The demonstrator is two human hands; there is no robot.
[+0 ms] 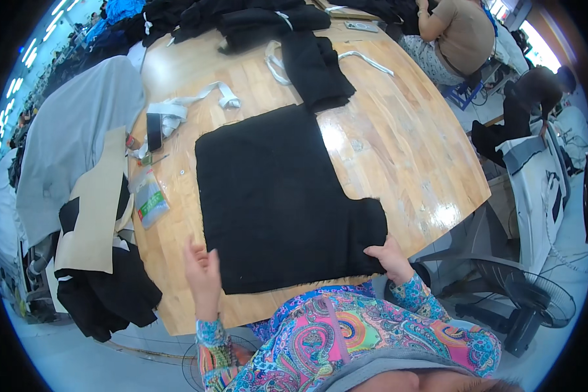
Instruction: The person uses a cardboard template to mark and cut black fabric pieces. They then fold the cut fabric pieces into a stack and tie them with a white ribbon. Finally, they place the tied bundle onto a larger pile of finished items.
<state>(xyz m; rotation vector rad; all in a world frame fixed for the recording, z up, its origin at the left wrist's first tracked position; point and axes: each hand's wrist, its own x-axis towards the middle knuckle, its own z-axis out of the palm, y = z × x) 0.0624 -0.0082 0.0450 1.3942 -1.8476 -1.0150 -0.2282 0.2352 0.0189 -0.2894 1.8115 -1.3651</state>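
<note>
A flat black fabric piece (pixel 268 202) lies on the wooden table in front of me, with a narrower part jutting out to the right. My right hand (pixel 392 260) pinches the edge of that jutting part, thumb on top and fingers beneath. Just off the fabric's lower left edge, my left hand (pixel 203 271) is raised with nothing in it, its fingers apart and loosely bent. Beyond the piece, a folded black fabric strip (pixel 317 72) touches its far edge.
On the wooden table (pixel 411 150) are a white tape (pixel 202 97), a phone (pixel 154 132) and a plastic packet (pixel 151 199). Black cloth is piled at the far side. A tan pattern piece (pixel 95 215) hangs at the left; a fan (pixel 529 294) stands right. Other people sit beyond.
</note>
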